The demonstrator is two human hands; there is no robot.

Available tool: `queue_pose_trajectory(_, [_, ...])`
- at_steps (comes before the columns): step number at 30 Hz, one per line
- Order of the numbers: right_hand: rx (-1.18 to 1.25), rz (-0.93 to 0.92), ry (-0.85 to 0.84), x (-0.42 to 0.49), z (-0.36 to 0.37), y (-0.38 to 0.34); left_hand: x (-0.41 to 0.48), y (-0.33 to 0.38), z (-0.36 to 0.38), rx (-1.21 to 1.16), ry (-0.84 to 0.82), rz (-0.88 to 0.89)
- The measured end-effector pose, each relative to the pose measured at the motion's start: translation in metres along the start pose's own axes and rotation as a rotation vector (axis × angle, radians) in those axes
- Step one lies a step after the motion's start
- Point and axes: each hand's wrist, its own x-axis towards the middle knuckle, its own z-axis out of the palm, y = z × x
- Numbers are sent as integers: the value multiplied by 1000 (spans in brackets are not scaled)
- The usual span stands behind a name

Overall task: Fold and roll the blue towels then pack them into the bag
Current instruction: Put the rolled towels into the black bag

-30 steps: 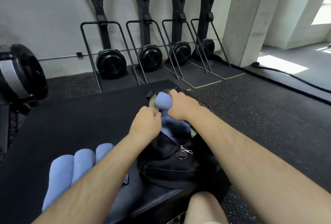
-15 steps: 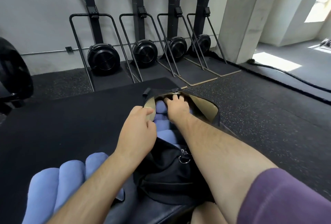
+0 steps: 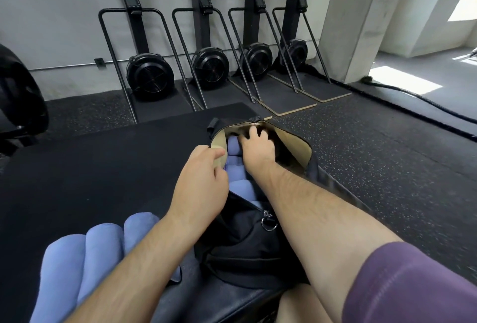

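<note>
Nearest the person, three rolled blue terry towels (image 3: 85,258) lie side by side on the black padded bench (image 3: 77,168), just left of the left forearm and not yet packed. Beside them sits the black fabric duffel bag with a tan lining (image 3: 296,147), its mouth gaping away from the person. The left hand (image 3: 198,183) pinches the near tan edge of the opening, holding it wide. Farther in, more blue towel rolls (image 3: 238,183) lie in a row inside the bag, and the right hand (image 3: 254,144) rests on the farthest one with fingers spread, gripping nothing (pressing it down, I would judge). A second ago that roll was still lifted above the opening in both hands; it now sits seated at the bag's far end, so one more towel is packed. Four black upright exercise machines (image 3: 210,64) line the wall beyond.
</note>
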Motion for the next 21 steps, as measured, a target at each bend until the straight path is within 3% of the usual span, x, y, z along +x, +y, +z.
queue_pose_trajectory(4, [117,-20,-224,-3,-4,4,0,-3,1,-4,-9,-27])
queue_pose_trajectory(9, [186,-68,-321,-14,-29,9,1,-5,2,-7,-58,-55])
queue_pose_trajectory(14, [336,-68,-96,-59,-68,6,-6,0,-1,-53,-67,-66])
queue_pose_trajectory(21, [450,-233,304,-163,-132,-32,-42,-9,-36,-150,112,20])
